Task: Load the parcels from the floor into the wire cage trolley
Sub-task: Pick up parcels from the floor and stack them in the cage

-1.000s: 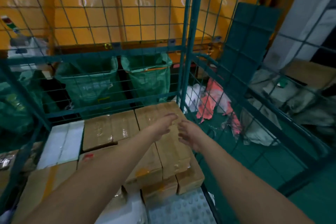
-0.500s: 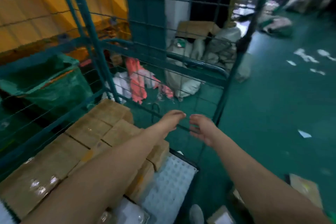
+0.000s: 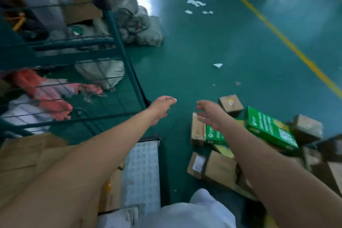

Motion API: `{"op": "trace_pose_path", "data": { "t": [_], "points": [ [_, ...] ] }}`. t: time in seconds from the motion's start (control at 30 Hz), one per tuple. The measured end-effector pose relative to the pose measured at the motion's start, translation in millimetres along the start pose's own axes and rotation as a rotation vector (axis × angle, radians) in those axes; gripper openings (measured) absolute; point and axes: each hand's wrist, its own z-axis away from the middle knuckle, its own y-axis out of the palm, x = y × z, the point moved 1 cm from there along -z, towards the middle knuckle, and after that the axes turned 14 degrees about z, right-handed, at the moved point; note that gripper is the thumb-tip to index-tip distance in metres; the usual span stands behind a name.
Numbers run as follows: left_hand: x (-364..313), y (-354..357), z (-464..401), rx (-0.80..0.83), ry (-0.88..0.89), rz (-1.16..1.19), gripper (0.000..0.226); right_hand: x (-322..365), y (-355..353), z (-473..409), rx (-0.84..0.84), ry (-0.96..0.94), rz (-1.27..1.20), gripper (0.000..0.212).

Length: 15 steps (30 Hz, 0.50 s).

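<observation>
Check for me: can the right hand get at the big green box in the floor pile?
Probably yes. The right hand is open, holds nothing, and hangs above the pile beside the green box, which lies on top with nothing over it.

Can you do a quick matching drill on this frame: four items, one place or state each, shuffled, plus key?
Items
1. large green box
2. yellow line
3. right hand
4. white studded sheet

Places or states
A. painted on the floor, upper right
B. lying in the trolley beside brown cartons
C. tilted on top of the parcel pile
D. empty, fingers spread, above the pile

Pairs: 1-C, 2-A, 3-D, 4-B
</observation>
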Motion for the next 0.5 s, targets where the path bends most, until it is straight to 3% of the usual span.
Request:
{"op": "trace_pose_path", "data": {
  "t": [0.1, 0.27, 0.5],
  "points": [
    [1, 38, -19, 0.046, -0.026, -0.043, 0.025, -19, -44, -3, -0.036, 0.040, -0.064, 0.035],
    [0, 109, -45, 0.112, -0.071, -0.103, 0.021, -46, -114, -8, -0.110, 0.118, -0.131, 0.024],
    [-14, 192, -69, 0.191, -0.078, -0.199, 0.021, -73, -185, -29, -0.163, 0.177, -0.156, 0.039]
  ]
}}
